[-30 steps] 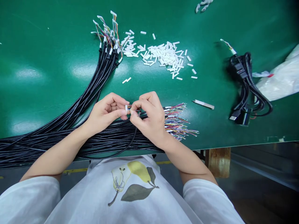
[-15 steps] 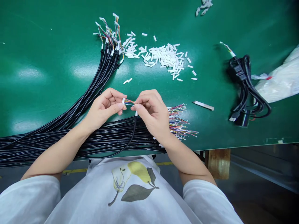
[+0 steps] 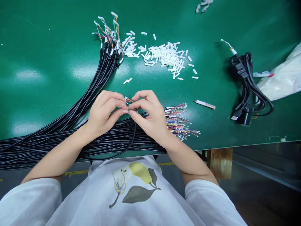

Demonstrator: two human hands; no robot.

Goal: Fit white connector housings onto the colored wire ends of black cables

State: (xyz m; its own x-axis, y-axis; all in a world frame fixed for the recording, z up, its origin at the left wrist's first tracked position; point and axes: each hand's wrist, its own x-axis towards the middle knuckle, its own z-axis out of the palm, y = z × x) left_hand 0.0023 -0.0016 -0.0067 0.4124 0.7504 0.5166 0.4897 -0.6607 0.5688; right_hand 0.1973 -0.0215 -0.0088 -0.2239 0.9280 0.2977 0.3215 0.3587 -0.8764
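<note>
Your left hand (image 3: 103, 111) and right hand (image 3: 151, 114) meet at the near side of a green table (image 3: 58, 53), thumb and fingers of each pinched on thin colored wires (image 3: 129, 100) that end in a white connector (image 3: 126, 98). A black cable (image 3: 134, 130) hangs below your right hand. At upper left, the ends of a bundle (image 3: 94, 83) fan out with white connectors on them, seemingly the finished share; under your hands, a thicker bundle (image 3: 117, 138) ends at right in bare wire tips (image 3: 181, 124), apparently the larger share left. Loose connectors (image 3: 166, 56) lie heaped beyond, a pair (image 3: 127, 80) nearer your hands.

The table's near edge runs between the lower bundle and your shirt (image 3: 94, 194), leaving little room below. Wider green surface shows beyond your right hand, with a slim tool (image 3: 205, 104) upon it; a coiled cable (image 3: 245, 81) and white bag (image 3: 282, 78) border it farther right.
</note>
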